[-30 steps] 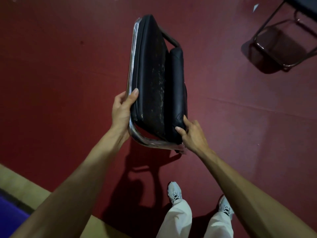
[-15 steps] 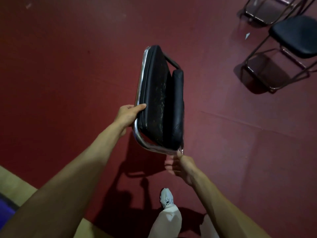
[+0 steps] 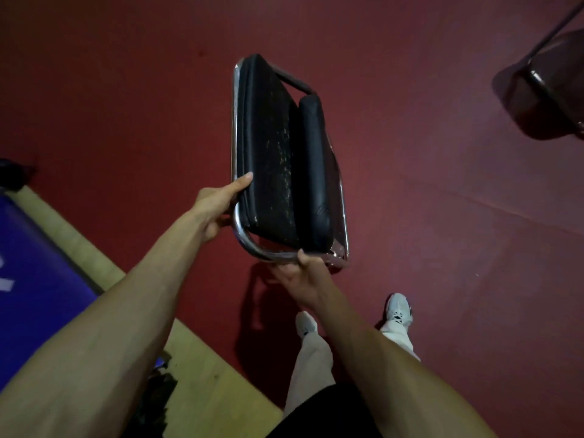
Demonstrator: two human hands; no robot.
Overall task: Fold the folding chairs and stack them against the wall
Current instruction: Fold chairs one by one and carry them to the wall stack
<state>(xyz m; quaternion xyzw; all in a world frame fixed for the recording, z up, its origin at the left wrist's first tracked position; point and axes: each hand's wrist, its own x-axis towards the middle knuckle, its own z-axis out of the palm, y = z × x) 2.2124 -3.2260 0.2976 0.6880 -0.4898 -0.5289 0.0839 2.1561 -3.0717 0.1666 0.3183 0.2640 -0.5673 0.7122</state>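
The left hand [image 3: 218,202] grips the chair [image 3: 278,159] by its side; the right hand [image 3: 300,276] seems to pinch its bottom bar, to carry it folded.

left hand [image 3: 215,203] fingers hidden behind folded chair [image 3: 275,159] frame, right hand [image 3: 303,279] fingers tucked under its bottom rail, second chair [image 3: 550,86] cut off at top-right corner, blue mat [image 3: 34,279] clipped by left edge

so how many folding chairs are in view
2. One folded chair is held up by the left hand and right hand. A second chair shows partly at the top right edge; others may lie out of frame.
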